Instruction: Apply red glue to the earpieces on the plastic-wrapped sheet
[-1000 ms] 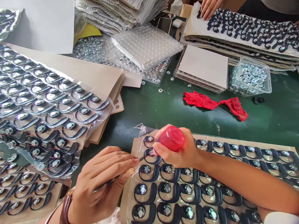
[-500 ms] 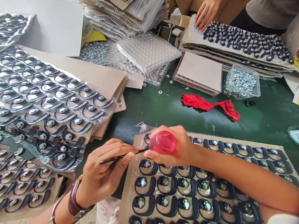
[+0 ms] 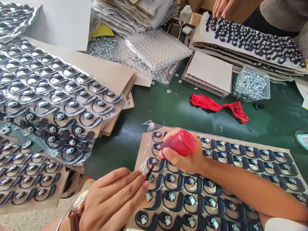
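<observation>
My left hand (image 3: 115, 195) is closed on black pointed tweezers (image 3: 150, 172). Their tip is at a round metal speaker on a black curved ear-hook part (image 3: 154, 162), near the left side of the sheet. My right hand (image 3: 186, 162) wraps around a red squeeze bottle (image 3: 180, 143), tilted with its nozzle low and to the left, close to the tweezers' tip. Beneath both hands lies a brown board (image 3: 141, 154) under clear film, carrying rows of these black parts with thin wires. My right forearm covers some of them.
More film-covered boards of parts (image 3: 57, 93) are stacked at left. Across the green table (image 3: 168, 109) lie a red cloth strip (image 3: 207, 103), a clear box of metal washers (image 3: 252, 84) and pale sheets (image 3: 209, 72). A co-worker's hand (image 3: 222, 8) touches parts at the back right.
My left hand has turned and moved lower, the tweezers now pointing up at a part. The red bottle has tilted from end-on to sideways and shifted right. The co-worker's hand has moved up.
</observation>
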Demonstrator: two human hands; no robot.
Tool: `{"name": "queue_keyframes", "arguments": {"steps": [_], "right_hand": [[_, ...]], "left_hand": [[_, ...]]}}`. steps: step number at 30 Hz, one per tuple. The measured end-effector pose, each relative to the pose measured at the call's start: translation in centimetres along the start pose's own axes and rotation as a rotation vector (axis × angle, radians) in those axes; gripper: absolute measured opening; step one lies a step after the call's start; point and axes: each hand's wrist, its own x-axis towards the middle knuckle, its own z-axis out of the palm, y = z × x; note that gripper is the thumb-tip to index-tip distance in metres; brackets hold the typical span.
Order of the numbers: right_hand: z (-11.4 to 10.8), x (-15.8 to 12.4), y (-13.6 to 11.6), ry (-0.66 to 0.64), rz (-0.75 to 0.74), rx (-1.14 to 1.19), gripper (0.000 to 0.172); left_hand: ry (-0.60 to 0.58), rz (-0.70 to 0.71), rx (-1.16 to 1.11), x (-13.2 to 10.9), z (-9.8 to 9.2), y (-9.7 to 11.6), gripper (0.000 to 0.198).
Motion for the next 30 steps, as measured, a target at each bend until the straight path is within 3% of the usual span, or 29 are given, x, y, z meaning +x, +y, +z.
{"name": "queue_keyframes", "arguments": {"steps": [11,17,22,30], "right_hand": [[0.35,0.1,0.43,-0.043,-0.147,-0.19,0.018],[0.23,0.06,0.43,-0.031,-0.072,-0.169,0.015],[0.25,0.07,0.36,0.024,-0.119,-0.122,0.016],[0.08,-0.02,0.4,0.014,0.01,-0.098,0.013]], "left_hand": [[0.032,0.017,-0.003,0.26,0.57,0.39,0.04],[0.029,0.006,0.004,0.32,0.46,0.41,0.038],[0.023,0.001,0.007,0.15,0.4,0.33,0.034],[0.028,-0.007,-0.016,0.13,0.38,0.08,0.035]]}}
